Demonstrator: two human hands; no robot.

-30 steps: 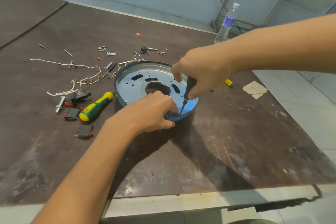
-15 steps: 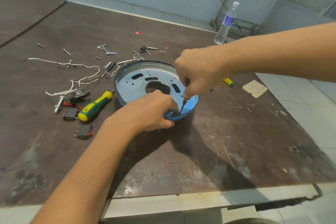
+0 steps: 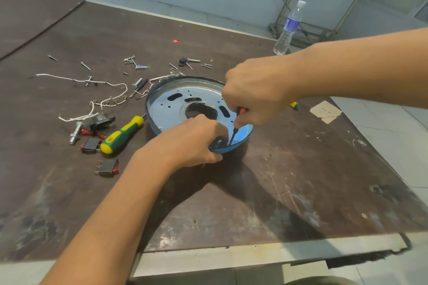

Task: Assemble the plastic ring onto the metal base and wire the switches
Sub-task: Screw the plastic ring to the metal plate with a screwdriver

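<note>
One view only here, worn on the person's head, looking forward and steeply down across the tabletop (image 3: 289, 180). It sits close: both forearms run in from the bottom and right edges, and the left hand (image 3: 192, 143) and right hand (image 3: 254, 95) meet near the middle of the frame. The wide lens bends the tabletop's near edge along the bottom, with tiled floor showing on the right. The far wall fills the top of the frame, a water bottle (image 3: 288, 28) standing just beyond the tabletop's far corner. There is no second view to overlap with.
</note>
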